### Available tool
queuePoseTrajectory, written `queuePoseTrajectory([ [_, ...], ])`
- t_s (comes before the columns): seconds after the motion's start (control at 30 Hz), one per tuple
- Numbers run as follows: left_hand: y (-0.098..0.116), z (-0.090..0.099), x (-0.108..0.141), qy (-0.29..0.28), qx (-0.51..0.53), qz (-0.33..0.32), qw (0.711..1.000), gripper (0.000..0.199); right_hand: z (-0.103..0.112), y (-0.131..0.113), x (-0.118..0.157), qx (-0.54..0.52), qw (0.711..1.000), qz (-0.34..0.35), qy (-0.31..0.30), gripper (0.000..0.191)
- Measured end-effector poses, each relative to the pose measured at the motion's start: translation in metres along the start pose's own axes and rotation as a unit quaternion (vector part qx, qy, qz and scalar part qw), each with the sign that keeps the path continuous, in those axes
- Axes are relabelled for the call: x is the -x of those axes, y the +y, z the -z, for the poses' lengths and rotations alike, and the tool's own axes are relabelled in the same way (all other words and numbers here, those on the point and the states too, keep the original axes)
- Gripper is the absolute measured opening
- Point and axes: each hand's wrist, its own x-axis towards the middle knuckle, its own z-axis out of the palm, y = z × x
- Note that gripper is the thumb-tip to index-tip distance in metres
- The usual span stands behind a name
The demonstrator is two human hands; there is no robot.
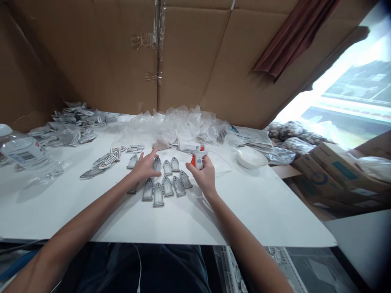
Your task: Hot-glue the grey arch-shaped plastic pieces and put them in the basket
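Observation:
My right hand (204,173) is wrapped round the handle of a white glue gun (192,148) with an orange trigger, its nozzle pointing left. My left hand (147,166), fingers apart, is over the left part of a group of small grey arch-shaped pieces (158,195) lying on the white table (122,219). One grey piece (157,164) shows between its thumb and fingers; whether they touch it is unclear. Left of this hand lie a stack of patterned pieces (108,159) and a few more (135,149). A small clear bag (161,144) lies near the nozzle.
Crumpled clear bags (189,122) line the back, before a cardboard wall (189,53). A white bowl (251,158) stands right of the glue gun. At the left are a water bottle (27,152) and bagged pieces (79,116). Cardboard boxes (345,167) stand beyond the right edge.

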Motion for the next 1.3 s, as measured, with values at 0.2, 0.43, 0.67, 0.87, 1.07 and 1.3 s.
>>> queuePoseTrajectory([
  [0.2, -0.002, -0.002, -0.005, -0.033, -0.013, 0.009, 0.999, 0.105, 0.001, -0.003, 0.003, 0.007, 1.0, 0.009, 0.0, 0.044],
  [0.43, -0.002, -0.006, -0.014, -0.08, -0.011, -0.028, 0.996, 0.098, 0.001, -0.001, 0.002, 0.012, 1.0, 0.016, -0.004, 0.046],
  [0.67, -0.006, -0.011, -0.022, -0.1, 0.009, -0.068, 0.993, 0.095, -0.001, -0.001, -0.006, 0.049, 0.998, 0.032, -0.007, 0.042],
  [0.87, -0.009, -0.013, -0.029, -0.091, 0.02, -0.091, 0.991, 0.095, 0.004, -0.002, -0.034, 0.081, 0.996, 0.025, -0.005, 0.044],
  [1.07, -0.008, -0.013, -0.029, -0.088, 0.025, -0.111, 0.99, 0.09, 0.002, 0.01, -0.046, 0.09, 0.996, 0.009, -0.01, 0.044],
  [1.3, -0.01, -0.014, -0.021, -0.07, 0.026, -0.121, 0.99, 0.07, 0.003, 0.027, -0.043, 0.109, 0.994, 0.016, -0.026, 0.044],
])
